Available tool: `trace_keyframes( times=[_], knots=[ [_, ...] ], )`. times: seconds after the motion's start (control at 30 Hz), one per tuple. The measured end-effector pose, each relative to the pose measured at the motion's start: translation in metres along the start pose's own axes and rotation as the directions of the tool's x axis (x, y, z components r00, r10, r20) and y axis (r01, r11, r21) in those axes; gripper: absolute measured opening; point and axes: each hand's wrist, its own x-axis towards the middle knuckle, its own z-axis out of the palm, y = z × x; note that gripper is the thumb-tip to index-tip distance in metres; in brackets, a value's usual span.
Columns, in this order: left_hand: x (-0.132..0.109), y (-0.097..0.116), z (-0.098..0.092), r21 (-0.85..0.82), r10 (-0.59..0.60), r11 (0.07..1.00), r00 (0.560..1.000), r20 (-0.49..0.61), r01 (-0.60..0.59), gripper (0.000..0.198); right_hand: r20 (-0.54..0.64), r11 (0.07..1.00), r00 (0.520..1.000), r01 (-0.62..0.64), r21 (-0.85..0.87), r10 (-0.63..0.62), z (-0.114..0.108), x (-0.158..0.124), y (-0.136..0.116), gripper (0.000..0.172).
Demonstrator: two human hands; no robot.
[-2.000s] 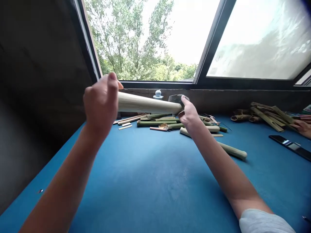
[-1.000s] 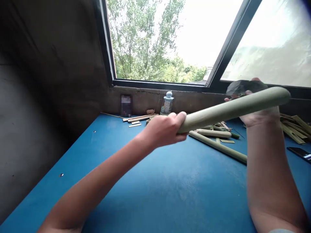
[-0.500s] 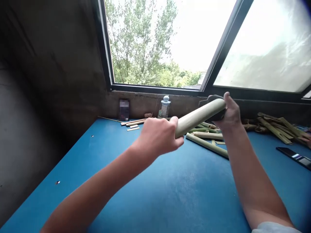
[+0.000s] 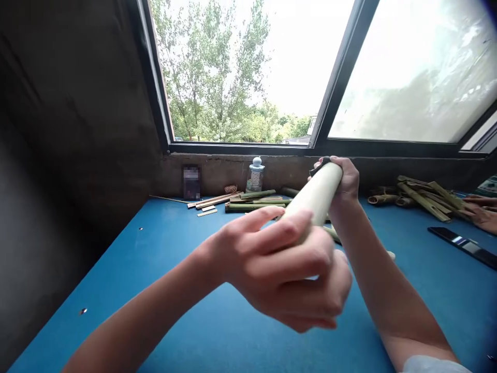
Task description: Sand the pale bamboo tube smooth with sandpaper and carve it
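A pale, smooth bamboo tube [image 4: 319, 191] slants up and away above the blue table. My right hand [image 4: 348, 178] is closed around its far end, with a thin dark sheet [image 4: 320, 165] that looks like sandpaper between fingers and tube. At the near end, my left hand [image 4: 287, 264] is loosely curled about the tube, its fingers bent and slightly blurred. They hide that end, so how firmly they grip it is hard to see.
Cut bamboo pieces [image 4: 252, 207] and thin strips [image 4: 212, 201] lie at the back of the blue table [image 4: 186, 331]. Behind them stand a lidded jar [image 4: 255, 176] and a propped phone [image 4: 191, 181]. Rightward are a bamboo pile [image 4: 425, 199], a dark phone [image 4: 462, 244] and another person's hand [image 4: 481, 213].
My left hand has come nearer and lower, its grip loosening into curled fingers. The tube now points more steeply away from me. Another person's hand has come into view at the right.
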Motion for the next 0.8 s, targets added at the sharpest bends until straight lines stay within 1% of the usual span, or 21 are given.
trace_keyframes(
  times=[0.07, 0.1, 0.13, 0.17, 0.2, 0.23, 0.27, 0.33, 0.37, 0.43, 0.5, 0.53, 0.63, 0.7, 0.73, 0.77, 0.8],
  knots=[
    [-0.001, -0.008, 0.000, -0.028, -0.013, 1.000, 0.998, 0.060, 0.015, 0.046, 0.021, 0.996, 0.997, -0.067, -0.057, 0.068, -0.002, 0.000, 0.004, 0.024],
    [-0.002, -0.014, 0.000, -0.011, -0.048, 0.999, 0.997, 0.060, 0.049, 0.042, 0.027, 0.992, 0.995, -0.092, -0.083, 0.094, -0.003, 0.001, 0.008, 0.023],
    [-0.003, -0.020, 0.001, 0.023, -0.096, 0.995, 0.995, 0.033, 0.095, 0.039, 0.031, 0.989, 0.993, -0.109, -0.104, 0.113, -0.005, 0.001, 0.012, 0.021],
    [-0.005, -0.027, 0.001, 0.068, -0.147, 0.987, 0.989, -0.023, 0.149, 0.038, 0.028, 0.985, 0.992, -0.121, -0.120, 0.125, -0.005, 0.002, 0.017, 0.018],
    [-0.007, -0.033, 0.000, 0.120, -0.198, 0.970, 0.975, -0.104, 0.210, 0.037, 0.026, 0.983, 0.992, -0.122, -0.135, 0.127, -0.005, 0.002, 0.022, 0.016],
    [-0.009, -0.039, -0.001, 0.176, -0.245, 0.944, 0.949, -0.197, 0.280, 0.037, 0.022, 0.983, 0.993, -0.110, -0.145, 0.114, -0.005, 0.002, 0.027, 0.014],
    [-0.010, -0.045, -0.004, 0.228, -0.279, 0.908, 0.914, -0.295, 0.351, 0.037, 0.017, 0.985, 0.996, -0.088, -0.150, 0.092, -0.004, 0.001, 0.032, 0.013],
    [-0.011, -0.053, -0.011, 0.281, -0.321, 0.832, 0.829, -0.458, 0.478, 0.036, -0.005, 0.989, 1.000, -0.013, -0.150, 0.013, 0.000, -0.003, 0.041, 0.014],
    [-0.011, -0.056, -0.014, 0.276, -0.343, 0.801, 0.785, -0.516, 0.531, 0.035, -0.024, 0.988, 0.999, 0.041, -0.147, -0.045, 0.003, -0.006, 0.045, 0.015],
    [-0.009, -0.060, -0.021, 0.223, -0.391, 0.764, 0.709, -0.587, 0.606, 0.032, -0.068, 0.975, 0.981, 0.170, -0.143, -0.181, 0.007, -0.013, 0.053, 0.017],
    [-0.006, -0.061, -0.027, 0.160, -0.438, 0.742, 0.651, -0.620, 0.651, 0.030, -0.100, 0.941, 0.942, 0.305, -0.145, -0.321, 0.012, -0.020, 0.060, 0.018],
    [-0.005, -0.061, -0.030, 0.135, -0.454, 0.734, 0.629, -0.631, 0.666, 0.029, -0.106, 0.920, 0.919, 0.363, -0.148, -0.379, 0.013, -0.024, 0.062, 0.019],
    [-0.004, -0.063, -0.041, 0.078, -0.494, 0.722, 0.591, -0.637, 0.687, 0.031, -0.094, 0.858, 0.857, 0.491, -0.152, -0.507, 0.018, -0.033, 0.064, 0.022],
    [-0.004, -0.068, -0.048, 0.037, -0.531, 0.703, 0.560, -0.637, 0.710, 0.033, -0.072, 0.824, 0.826, 0.545, -0.154, -0.560, 0.022, -0.038, 0.057, 0.024],
    [-0.004, -0.072, -0.049, -0.001, -0.569, 0.688, 0.538, -0.621, 0.726, 0.033, -0.061, 0.801, 0.803, 0.578, -0.157, -0.592, 0.024, -0.041, 0.052, 0.024],
    [-0.005, -0.078, -0.048, -0.064, -0.631, 0.661, 0.508, -0.586, 0.748, 0.034, -0.053, 0.773, 0.776, 0.614, -0.160, -0.628, 0.026, -0.043, 0.046, 0.024],
    [-0.007, -0.085, -0.045, -0.138, -0.704, 0.623, 0.475, -0.528, 0.770, 0.034, -0.048, 0.744, 0.747, 0.649, -0.161, -0.663, 0.028, -0.047, 0.039, 0.024]
  ],
)
